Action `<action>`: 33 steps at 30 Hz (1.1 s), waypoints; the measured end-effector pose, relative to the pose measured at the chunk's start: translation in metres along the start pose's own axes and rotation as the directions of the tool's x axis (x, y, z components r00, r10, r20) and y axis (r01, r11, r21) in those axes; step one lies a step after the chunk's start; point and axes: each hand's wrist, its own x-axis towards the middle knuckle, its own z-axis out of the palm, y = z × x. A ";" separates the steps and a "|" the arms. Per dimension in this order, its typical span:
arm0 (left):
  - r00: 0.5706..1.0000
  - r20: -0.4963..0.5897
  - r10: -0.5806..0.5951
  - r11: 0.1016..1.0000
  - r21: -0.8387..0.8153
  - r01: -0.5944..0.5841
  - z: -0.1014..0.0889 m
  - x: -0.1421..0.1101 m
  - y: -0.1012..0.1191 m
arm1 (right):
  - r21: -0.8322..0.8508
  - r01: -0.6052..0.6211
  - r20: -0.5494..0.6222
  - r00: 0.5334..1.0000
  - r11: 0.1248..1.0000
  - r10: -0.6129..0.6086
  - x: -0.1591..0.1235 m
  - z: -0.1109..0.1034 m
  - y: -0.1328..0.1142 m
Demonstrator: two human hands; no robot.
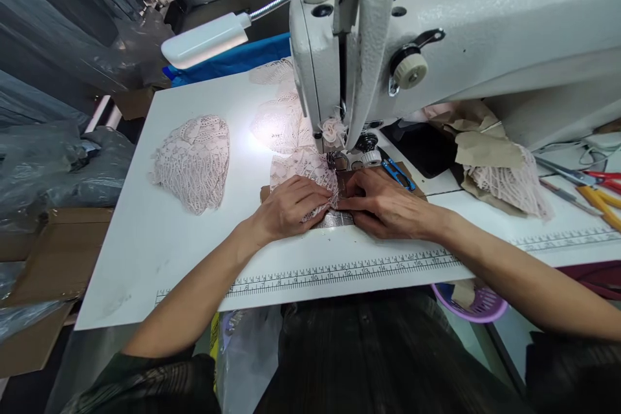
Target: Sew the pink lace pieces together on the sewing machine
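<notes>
Pale pink lace fabric lies under the needle area of a white sewing machine. My left hand is closed on the near part of this lace, left of the presser foot. From the other side my right hand has its thumb and fingers pinched at the lace's right edge, just in front of the foot. The two hands' fingertips almost meet over the metal needle plate. Part of the lace is hidden beneath my fingers.
Another lace piece lies left on the white table. Blue thread snips and a black phone sit right of the needle. Scissors lie far right. A lamp hangs behind; a purple basket stands below.
</notes>
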 end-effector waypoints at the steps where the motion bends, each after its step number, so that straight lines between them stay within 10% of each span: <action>1: 0.999 0.027 0.023 0.999 0.026 -0.023 0.000 0.000 0.000 | 0.006 0.003 0.010 1.000 1.000 -0.004 0.000 -0.001 -0.001; 9: 0.995 0.087 0.044 0.990 0.133 -0.055 -0.004 0.001 0.004 | 0.055 -0.006 0.050 0.999 0.998 0.003 0.001 -0.004 0.002; 16: 0.992 0.109 0.067 0.988 0.135 -0.081 -0.003 -0.001 0.002 | 0.095 -0.200 -0.156 0.965 0.975 0.213 0.000 0.005 0.016; 33: 0.991 0.131 0.029 0.988 0.144 -0.048 -0.008 0.003 0.009 | 0.018 0.012 -0.116 0.993 1.000 -0.009 -0.001 0.014 0.019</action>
